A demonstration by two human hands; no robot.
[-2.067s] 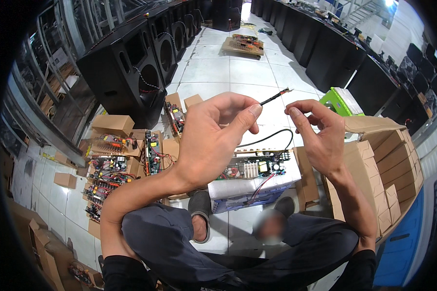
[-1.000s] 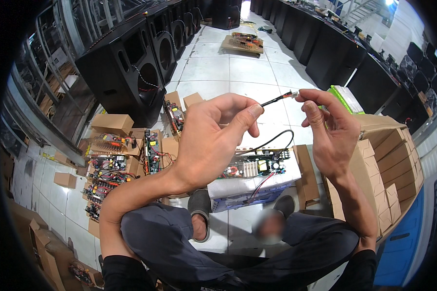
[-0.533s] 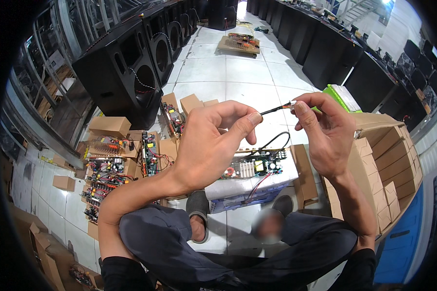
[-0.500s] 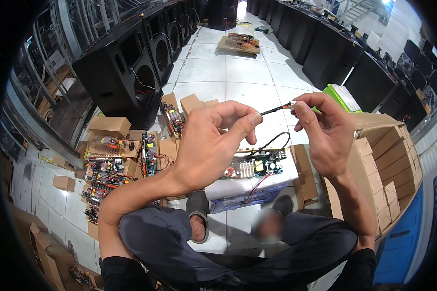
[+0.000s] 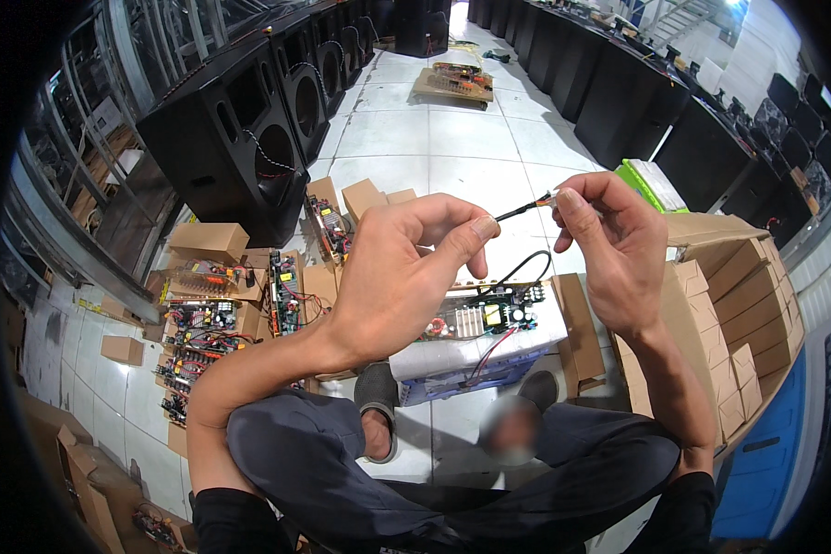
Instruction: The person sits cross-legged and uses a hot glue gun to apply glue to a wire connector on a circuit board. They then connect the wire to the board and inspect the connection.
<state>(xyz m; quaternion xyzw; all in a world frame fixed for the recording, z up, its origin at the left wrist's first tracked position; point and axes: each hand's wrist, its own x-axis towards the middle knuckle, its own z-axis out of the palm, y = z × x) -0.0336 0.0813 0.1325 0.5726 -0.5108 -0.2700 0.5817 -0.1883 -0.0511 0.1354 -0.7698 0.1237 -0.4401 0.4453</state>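
Observation:
A thin black cable (image 5: 519,211) stretches between my two hands in mid-air. My left hand (image 5: 406,268) pinches it between thumb and forefinger. At the other end, where short coloured wires come out of the black sleeve, my right hand (image 5: 614,249) pinches the cable's tip; the connector there is mostly hidden by my fingers. Below my hands lies a green circuit board (image 5: 499,317) with heat sinks, a yellow transformer and red and black wires. A black cable loop rises from it. The board rests on a white foam slab (image 5: 535,338) atop a blue crate (image 5: 452,377).
Several circuit boards (image 5: 198,314) and brown cardboard boxes (image 5: 208,241) lie at the left. A large carton (image 5: 683,369) of folded cardboard stands right, with a green box (image 5: 651,185) behind it. Black speaker cabinets (image 5: 235,138) line both sides. A wooden dolly (image 5: 452,86) carries more boards.
My right hand has shifted slightly left, and its fingers now cover more of the connector. My left hand stays in place.

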